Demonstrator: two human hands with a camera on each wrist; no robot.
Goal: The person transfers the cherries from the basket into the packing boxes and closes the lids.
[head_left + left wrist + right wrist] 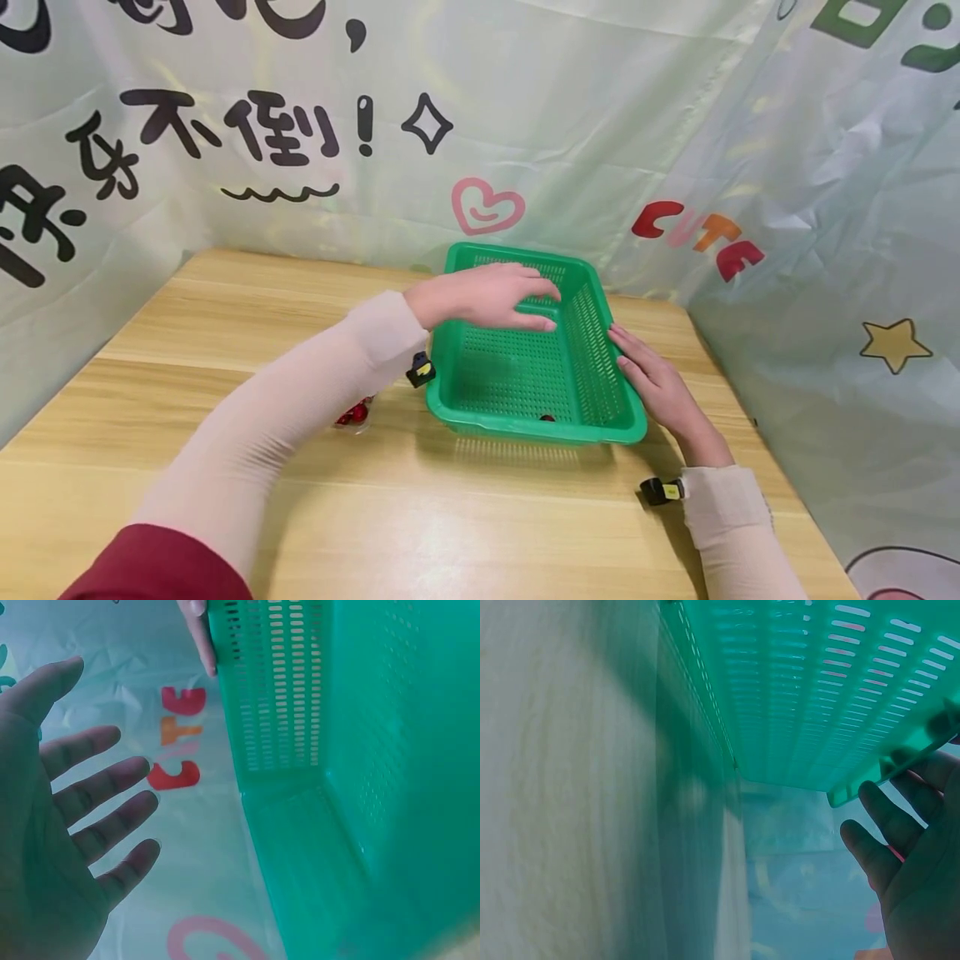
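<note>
A green plastic basket (517, 425) with slotted walls stands on the table. Over its opening hovers my left hand (491, 296), fingers extended and holding nothing; in the left wrist view the left hand (82, 780) has its fingers spread apart. Along the basket's right side lies my right hand (656, 387), its fairly straight fingers touching the rim. From below, the right wrist view shows the right hand (915, 840) with fingertips against the rim. A small dark red object (547, 417) lies inside near the front wall, too small to identify.
Left of the basket, a clear packet with shiny red pieces (358, 412) lies on the wooden table (450, 533), partly hidden by the left sleeve. Printed cloth (585, 125) hangs behind the table and along its sides.
</note>
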